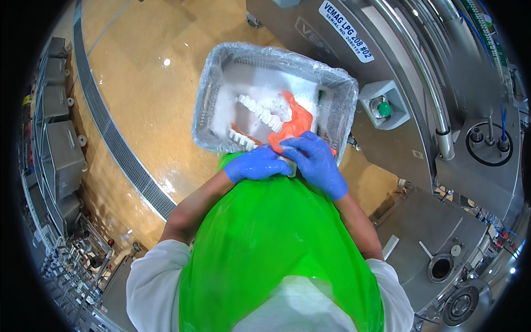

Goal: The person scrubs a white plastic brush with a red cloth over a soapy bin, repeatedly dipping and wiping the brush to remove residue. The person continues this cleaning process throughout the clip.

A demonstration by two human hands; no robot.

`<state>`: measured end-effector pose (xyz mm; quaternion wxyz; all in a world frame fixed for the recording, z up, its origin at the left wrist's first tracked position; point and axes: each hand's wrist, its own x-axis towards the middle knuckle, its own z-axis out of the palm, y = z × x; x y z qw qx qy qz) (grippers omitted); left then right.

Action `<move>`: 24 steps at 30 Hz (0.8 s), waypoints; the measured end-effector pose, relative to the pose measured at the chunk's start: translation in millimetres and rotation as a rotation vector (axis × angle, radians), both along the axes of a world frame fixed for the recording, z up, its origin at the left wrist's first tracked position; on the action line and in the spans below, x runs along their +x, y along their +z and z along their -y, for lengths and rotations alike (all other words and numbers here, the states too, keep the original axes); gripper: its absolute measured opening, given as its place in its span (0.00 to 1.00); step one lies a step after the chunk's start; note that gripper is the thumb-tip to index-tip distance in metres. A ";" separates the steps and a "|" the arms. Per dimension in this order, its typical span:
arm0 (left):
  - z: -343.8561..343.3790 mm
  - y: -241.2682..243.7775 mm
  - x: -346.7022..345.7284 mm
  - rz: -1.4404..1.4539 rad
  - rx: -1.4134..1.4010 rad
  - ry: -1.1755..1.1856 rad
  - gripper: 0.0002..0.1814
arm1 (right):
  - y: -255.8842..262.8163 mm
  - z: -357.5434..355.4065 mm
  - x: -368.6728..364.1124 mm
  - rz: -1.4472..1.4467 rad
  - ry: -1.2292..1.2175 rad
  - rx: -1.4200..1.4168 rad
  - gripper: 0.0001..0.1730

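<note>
In front of my green apron is a grey crate (337, 79), lined with clear plastic and holding foamy, soapy water. My left hand (259, 164), in a wet blue glove, grips a small whitish part (291, 166) at the crate's near edge. Most of that part is hidden by my fingers. Also gloved in blue, my right hand (317, 162) presses an orange cloth (296, 120) close against the part. The cloth's far end trails over the foam. A white ridged rod (261, 113) leans in the water, and a white toothed piece (244, 139) with brown-orange bristles lies nearer my left hand.
A large stainless steel Vemag machine (332, 50) stands right of the crate, with a green push button (384, 109) in a grey housing. A steel cabinet (431, 245) is at lower right. On the left, a floor drain grate (120, 145) curves past wheeled steel tubs (62, 153).
</note>
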<state>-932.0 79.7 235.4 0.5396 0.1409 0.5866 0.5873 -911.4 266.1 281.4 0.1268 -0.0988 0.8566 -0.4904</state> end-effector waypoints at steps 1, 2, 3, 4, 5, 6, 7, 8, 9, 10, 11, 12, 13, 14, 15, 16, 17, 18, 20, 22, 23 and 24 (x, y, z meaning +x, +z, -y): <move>0.3 6.1 -4.2 0.020 -0.061 -0.033 0.20 | -3.3 -1.2 1.7 0.140 -0.102 -0.061 0.10; 1.1 11.9 -7.1 0.037 -0.126 -0.066 0.20 | -6.4 -1.2 2.9 0.277 -0.204 -0.126 0.09; 2.0 10.2 -6.2 0.035 -0.095 -0.062 0.21 | -7.7 -1.0 3.7 0.413 -0.306 -0.191 0.09; 3.5 6.3 -4.6 0.034 -0.065 -0.059 0.21 | -6.7 -1.8 4.5 0.313 -0.266 -0.138 0.09; 4.5 2.9 -4.3 0.030 -0.035 -0.054 0.21 | -4.8 -3.3 4.4 0.211 -0.223 -0.086 0.09; 4.7 0.8 -2.7 0.025 -0.021 -0.013 0.21 | -2.8 -3.8 4.6 0.108 -0.182 -0.033 0.09; 4.9 -0.7 0.2 0.019 -0.006 0.027 0.21 | -1.1 -1.9 6.4 0.048 -0.166 -0.062 0.09; 2.7 2.5 1.0 0.017 0.012 0.067 0.21 | 0.9 -0.1 10.2 -0.010 -0.151 -0.086 0.08; 0.5 7.0 -1.2 -0.059 0.012 0.060 0.21 | 2.2 2.3 12.1 -0.068 -0.136 -0.110 0.08; -1.8 13.9 -5.2 -0.135 0.012 0.053 0.21 | 2.2 5.8 9.7 -0.094 -0.128 -0.028 0.08; -2.7 19.6 -8.2 -0.210 0.011 0.041 0.21 | 1.5 11.4 6.3 -0.120 -0.125 0.052 0.09; -1.9 15.5 -9.2 -0.163 -0.004 0.012 0.21 | 0.5 16.3 3.6 -0.145 -0.121 0.132 0.09; -0.2 8.3 -9.8 -0.116 -0.020 -0.016 0.21 | -7.0 18.8 4.7 -0.143 -0.154 0.121 0.09; 0.0 6.6 -12.7 -0.073 -0.033 -0.042 0.21 | -16.2 16.5 7.1 -0.135 -0.156 0.083 0.09; 0.3 8.6 -11.3 -0.098 -0.040 -0.013 0.21 | -22.0 13.8 8.5 -0.127 -0.158 0.046 0.10; 1.0 14.1 -7.6 -0.124 -0.047 0.015 0.21 | -22.1 4.8 9.2 0.003 -0.270 -0.043 0.11; 0.5 16.0 -3.9 -0.144 -0.054 0.054 0.21 | -19.2 -4.2 8.8 0.124 -0.391 -0.136 0.12; 1.8 11.7 -1.0 -0.087 -0.016 0.122 0.20 | -7.5 -16.3 5.0 0.375 -0.612 -0.284 0.14; 1.9 4.2 4.3 0.028 0.063 0.245 0.19 | 0.9 -36.6 12.7 0.298 -0.508 -0.238 0.14; 5.8 11.4 2.0 -0.068 0.011 0.186 0.19 | 10.1 -32.0 24.8 0.141 -0.279 -0.116 0.14; 5.9 3.4 5.0 -0.101 0.009 0.155 0.19 | 18.6 -18.8 29.2 0.016 -0.101 -0.016 0.16; 5.6 -3.8 8.4 -0.130 0.010 0.121 0.19 | 23.3 -11.2 34.2 -0.105 0.076 0.088 0.18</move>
